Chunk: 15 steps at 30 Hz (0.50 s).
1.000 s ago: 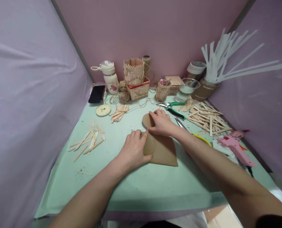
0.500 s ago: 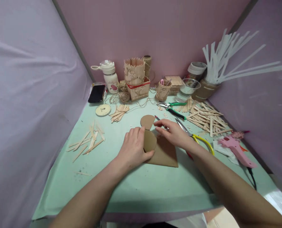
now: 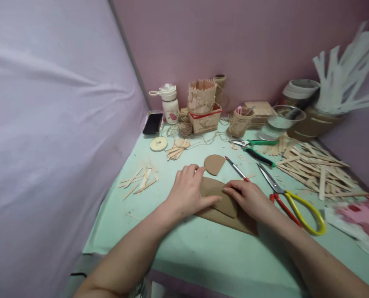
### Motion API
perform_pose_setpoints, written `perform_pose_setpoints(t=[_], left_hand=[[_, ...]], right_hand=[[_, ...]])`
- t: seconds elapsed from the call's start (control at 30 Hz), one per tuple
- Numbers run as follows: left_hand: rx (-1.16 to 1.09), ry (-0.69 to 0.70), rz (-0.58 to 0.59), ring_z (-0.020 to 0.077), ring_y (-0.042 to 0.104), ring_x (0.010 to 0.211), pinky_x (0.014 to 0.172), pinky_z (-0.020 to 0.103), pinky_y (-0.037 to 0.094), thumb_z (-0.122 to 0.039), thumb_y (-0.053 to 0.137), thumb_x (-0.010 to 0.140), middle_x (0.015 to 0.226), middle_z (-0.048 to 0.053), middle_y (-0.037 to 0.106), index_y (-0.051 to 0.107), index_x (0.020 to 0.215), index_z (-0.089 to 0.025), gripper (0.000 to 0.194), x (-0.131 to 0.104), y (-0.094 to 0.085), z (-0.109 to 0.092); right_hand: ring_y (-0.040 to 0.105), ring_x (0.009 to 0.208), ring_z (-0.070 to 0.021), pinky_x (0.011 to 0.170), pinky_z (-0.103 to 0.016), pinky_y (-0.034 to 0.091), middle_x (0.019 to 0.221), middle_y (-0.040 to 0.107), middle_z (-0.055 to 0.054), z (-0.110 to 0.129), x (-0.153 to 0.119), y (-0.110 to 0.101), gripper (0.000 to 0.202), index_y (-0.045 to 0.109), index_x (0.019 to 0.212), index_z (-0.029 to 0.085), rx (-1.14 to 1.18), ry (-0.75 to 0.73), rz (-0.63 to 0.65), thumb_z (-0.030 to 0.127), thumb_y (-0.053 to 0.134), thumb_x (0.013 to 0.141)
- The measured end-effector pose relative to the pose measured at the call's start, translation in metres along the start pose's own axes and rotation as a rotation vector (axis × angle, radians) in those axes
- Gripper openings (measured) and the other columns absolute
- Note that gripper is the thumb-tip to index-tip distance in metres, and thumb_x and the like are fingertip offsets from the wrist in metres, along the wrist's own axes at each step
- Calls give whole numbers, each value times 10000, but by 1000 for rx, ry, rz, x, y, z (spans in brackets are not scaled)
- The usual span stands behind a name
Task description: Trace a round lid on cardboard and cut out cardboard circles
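Observation:
A brown cardboard piece with a curved edge point(image 3: 213, 188) lies on top of a larger cardboard sheet point(image 3: 224, 222). My left hand point(image 3: 189, 191) grips the piece's left side, fingers bent at the far edge and thumb stretched over its face. My right hand point(image 3: 249, 198) pinches the curved edge on the right between thumb and fingers. Just beyond them lies a smaller cardboard cutout point(image 3: 214, 164), rounded with one straight side. A pen point(image 3: 236, 168) rests beside it, its lower end near my right hand. Yellow-and-red-handled scissors point(image 3: 277, 189) lie open to the right.
Green-and-black-handled pliers point(image 3: 254, 150) and many wooden sticks point(image 3: 314, 167) are at the right, near a pink glue gun point(image 3: 358, 215). Loose sticks point(image 3: 142, 179) lie left. Behind stand a bottle point(image 3: 171, 108), stick-built containers point(image 3: 205, 118) and a clear water cup point(image 3: 276, 126).
The view has turned left, so everything sits farther right. My right hand has come down from beside the small cutout onto the curved piece, which now lies turned differently on the sheet.

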<state>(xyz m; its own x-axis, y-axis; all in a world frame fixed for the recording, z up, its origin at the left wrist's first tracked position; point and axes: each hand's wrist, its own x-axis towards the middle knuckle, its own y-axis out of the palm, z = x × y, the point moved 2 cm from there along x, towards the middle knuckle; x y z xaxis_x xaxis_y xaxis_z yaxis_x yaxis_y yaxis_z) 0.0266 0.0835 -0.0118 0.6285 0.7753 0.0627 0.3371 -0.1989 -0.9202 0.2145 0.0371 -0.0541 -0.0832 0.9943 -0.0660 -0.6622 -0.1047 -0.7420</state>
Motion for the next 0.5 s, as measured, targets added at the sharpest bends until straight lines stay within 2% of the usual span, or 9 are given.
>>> perform_pose_setpoints(t=[0.07, 0.17, 0.23, 0.3, 0.37, 0.5], left_hand=[[-18, -29, -27, 306, 482, 1160, 970, 455, 383, -592, 613, 782, 1215, 122, 554, 521, 1223, -189, 605, 2, -14, 13], [-63, -111, -102, 274, 524, 1150, 980, 423, 392, -510, 572, 849, 1205, 93, 593, 574, 1147, -201, 429, -2, -39, 43], [-92, -246, -154, 236, 596, 1035, 923, 377, 439, -435, 543, 875, 1172, 84, 622, 583, 1140, -197, 358, -14, -56, 70], [-34, -433, -114, 227, 623, 972, 861, 348, 465, -361, 510, 878, 1146, 90, 636, 607, 1107, -188, 303, -32, -69, 99], [113, -631, -31, 236, 623, 986, 836, 330, 464, -321, 479, 870, 1135, 95, 647, 627, 1097, -189, 301, -52, -77, 125], [210, -738, -24, 286, 608, 1034, 832, 352, 447, -265, 443, 858, 1167, 159, 638, 628, 1103, -137, 332, -76, -77, 154]], right_hand=[[644, 807, -246, 733, -364, 467, 847, 704, -57, -1, -1, 4, 292, 674, 838, 218, -58, -48, -39, 359, 438, 936], [647, 895, -261, 792, -387, 486, 977, 671, -87, -2, -2, 6, 278, 667, 968, 214, -95, -95, -168, 380, 447, 935], [651, 906, -266, 786, -392, 498, 1008, 655, -97, -4, -3, 4, 278, 653, 1001, 213, -103, -110, -232, 384, 445, 936], [654, 895, -268, 767, -394, 505, 1007, 658, -97, -6, -4, 1, 271, 646, 993, 220, -110, -120, -246, 388, 440, 938], [657, 889, -268, 761, -397, 508, 1002, 668, -93, -8, -5, -2, 264, 641, 977, 228, -107, -131, -231, 398, 442, 938], [664, 875, -268, 749, -402, 515, 982, 683, -90, -6, -7, -4, 260, 642, 942, 235, -87, -158, -198, 407, 448, 930]])
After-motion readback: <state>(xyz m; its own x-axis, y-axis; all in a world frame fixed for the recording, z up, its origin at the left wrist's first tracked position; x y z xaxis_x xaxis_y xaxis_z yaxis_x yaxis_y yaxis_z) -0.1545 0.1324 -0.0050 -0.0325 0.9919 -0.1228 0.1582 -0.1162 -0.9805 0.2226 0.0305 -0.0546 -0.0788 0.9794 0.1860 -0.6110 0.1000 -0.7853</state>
